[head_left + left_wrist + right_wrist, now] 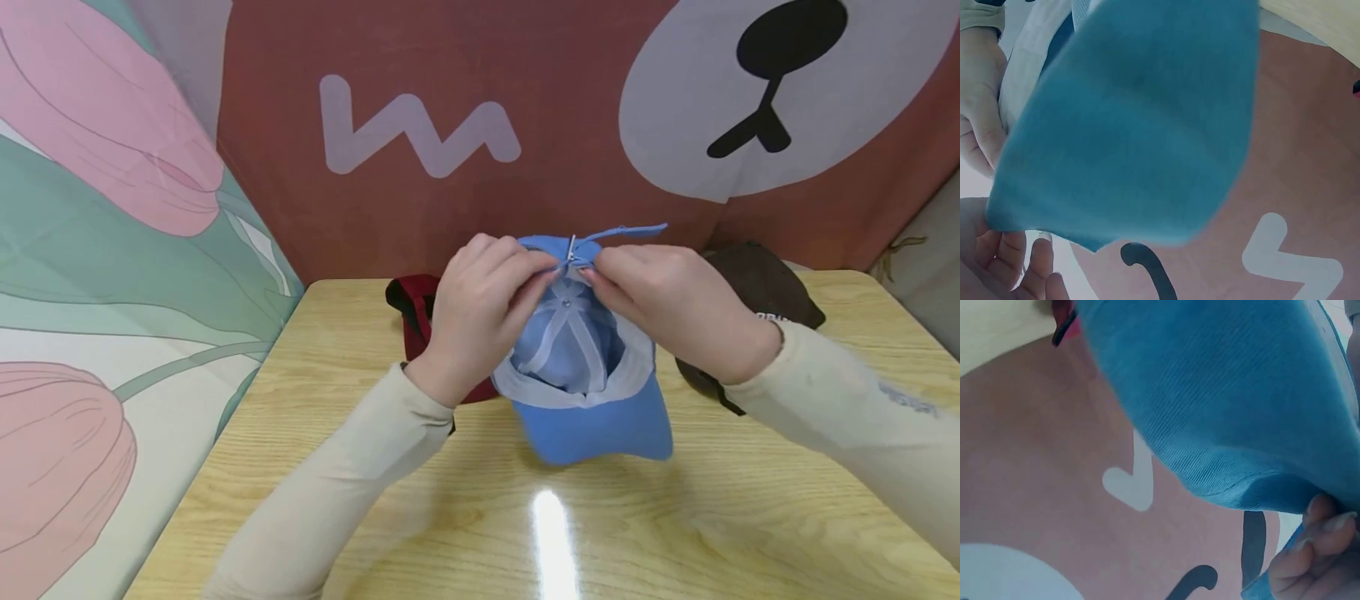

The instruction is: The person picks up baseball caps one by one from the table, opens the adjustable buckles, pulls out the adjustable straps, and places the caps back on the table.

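Note:
A light blue baseball cap (600, 429) is held up over the table, its pale-lined inside facing the head camera and its brim toward me. My left hand (480, 308) pinches the back edge of the opening beside a small metal buckle (572, 247). On the other side of the buckle, my right hand (682, 300) pinches the adjustment strap with thumb and fingers. The free strap end (637, 230) sticks out to the right above that hand. In both wrist views the cap's blue outer fabric (1129, 131) fills much of the picture, with curled right fingers (1316, 550) at its edge.
Behind my left hand lies a red and black cap (416, 304), partly hidden. A dark brown cap (772, 287) with white lettering rests behind my right forearm. The wooden table (262, 500) reaches back to a printed reddish-brown cloth (450, 208).

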Tool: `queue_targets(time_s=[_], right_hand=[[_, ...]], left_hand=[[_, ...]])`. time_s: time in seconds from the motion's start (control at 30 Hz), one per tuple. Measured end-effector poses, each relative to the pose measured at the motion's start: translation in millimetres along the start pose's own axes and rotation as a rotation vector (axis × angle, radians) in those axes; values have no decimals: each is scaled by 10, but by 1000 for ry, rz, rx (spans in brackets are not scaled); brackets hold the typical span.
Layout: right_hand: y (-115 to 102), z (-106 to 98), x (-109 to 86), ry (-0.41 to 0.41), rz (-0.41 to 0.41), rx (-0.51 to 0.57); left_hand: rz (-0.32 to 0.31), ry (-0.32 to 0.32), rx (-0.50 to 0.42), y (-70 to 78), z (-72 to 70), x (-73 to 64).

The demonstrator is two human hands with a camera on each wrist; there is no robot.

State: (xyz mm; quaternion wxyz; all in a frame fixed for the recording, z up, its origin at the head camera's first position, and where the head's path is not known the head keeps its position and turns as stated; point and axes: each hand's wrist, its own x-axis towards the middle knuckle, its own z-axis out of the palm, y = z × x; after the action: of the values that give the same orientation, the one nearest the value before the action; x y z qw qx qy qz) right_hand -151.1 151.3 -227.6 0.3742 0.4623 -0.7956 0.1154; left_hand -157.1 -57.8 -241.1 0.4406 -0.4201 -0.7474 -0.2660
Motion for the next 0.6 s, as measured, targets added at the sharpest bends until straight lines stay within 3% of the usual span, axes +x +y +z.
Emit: queue_targets(time_s=[0.33, 0.6], right_hand=[[33, 17, 11, 20, 162, 174], [54, 1, 5, -9, 61, 62]], left_hand=[[84, 50, 80, -7, 3, 5], [12, 45, -30, -27, 29, -11]])
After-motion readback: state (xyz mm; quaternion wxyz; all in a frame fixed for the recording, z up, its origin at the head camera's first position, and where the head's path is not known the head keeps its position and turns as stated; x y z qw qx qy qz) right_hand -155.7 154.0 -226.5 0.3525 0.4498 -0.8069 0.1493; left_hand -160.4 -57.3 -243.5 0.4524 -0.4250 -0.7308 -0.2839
